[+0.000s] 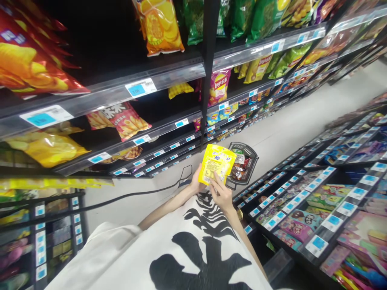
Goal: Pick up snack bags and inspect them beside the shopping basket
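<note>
Both my hands hold a small yellow snack packet (216,163) in front of my white shirt with a black print (193,245). My left hand (196,182) grips the packet's lower left edge from behind. My right hand (222,194) is closed on its lower right side, with fingers laid over the printed back. Just beyond the packet, a black shopping basket (248,152) stands on the floor with several packets inside.
Black shelves with chip bags (160,26) and blue price tags (140,87) run along the left. Lower shelves of sweets and boxes (320,209) fill the right. A pale aisle floor (302,121) stretches ahead. A black cable (157,189) lies on the floor.
</note>
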### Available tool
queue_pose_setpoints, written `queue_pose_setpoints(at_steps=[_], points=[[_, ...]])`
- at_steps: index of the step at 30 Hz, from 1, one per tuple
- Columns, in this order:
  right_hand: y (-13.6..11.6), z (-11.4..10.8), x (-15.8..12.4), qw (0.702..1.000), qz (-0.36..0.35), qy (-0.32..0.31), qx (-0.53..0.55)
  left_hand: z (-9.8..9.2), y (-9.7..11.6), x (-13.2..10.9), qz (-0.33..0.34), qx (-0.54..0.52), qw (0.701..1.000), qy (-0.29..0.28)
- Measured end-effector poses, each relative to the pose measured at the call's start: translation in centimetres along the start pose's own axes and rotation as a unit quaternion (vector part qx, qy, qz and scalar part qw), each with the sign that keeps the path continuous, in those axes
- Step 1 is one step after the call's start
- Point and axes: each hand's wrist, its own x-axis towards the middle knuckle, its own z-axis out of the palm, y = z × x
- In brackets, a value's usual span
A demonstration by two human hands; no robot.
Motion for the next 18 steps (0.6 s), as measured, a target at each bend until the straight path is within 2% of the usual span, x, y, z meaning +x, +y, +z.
queue_pose_setpoints(at_steps=[13,18], points=[[-0.04,0.39,-0.15,0.999,-0.014,-0.020,0.032,-0.48,0.19,-1.01,0.023,-0.006,0.999,0.027],[-0.15,0.46,0.10,0.999,0.002,-0.036,0.031,-0.55,0.28,-1.05,0.035,0.003,0.999,0.041]])
